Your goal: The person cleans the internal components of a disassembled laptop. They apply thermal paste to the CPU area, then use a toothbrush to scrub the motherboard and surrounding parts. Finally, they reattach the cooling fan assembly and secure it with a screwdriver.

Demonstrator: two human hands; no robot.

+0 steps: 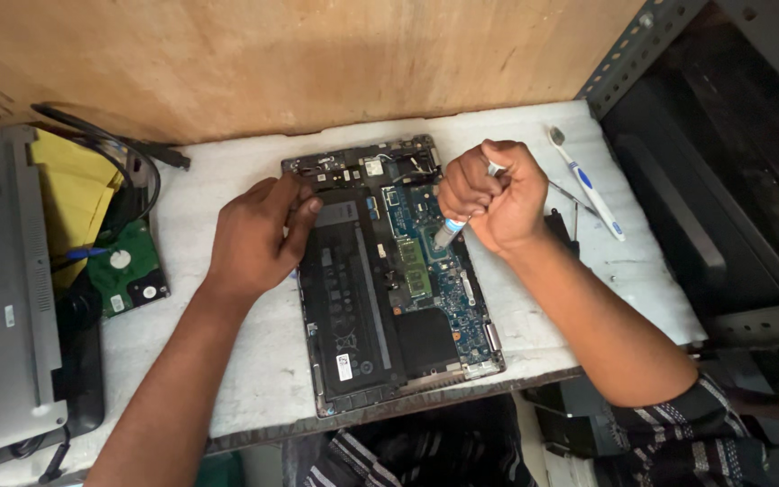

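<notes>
An opened laptop (389, 307) lies on a white foam pad, with its black battery on the left and blue circuit board on the right. My left hand (259, 230) rests flat on the laptop's left edge, fingers touching the top of the battery. My right hand (489, 194) is a fist around a small syringe-like tube (449, 233). The tube's blue-banded tip points down at the circuit board near the chip area.
A white and blue toothbrush (588, 185) lies at the right of the pad. A green hard-drive board (128, 271), black cables (119, 149) and yellow paper (69, 194) sit left. A grey closed laptop (2, 289) lies at far left. A metal rack (723, 180) stands right.
</notes>
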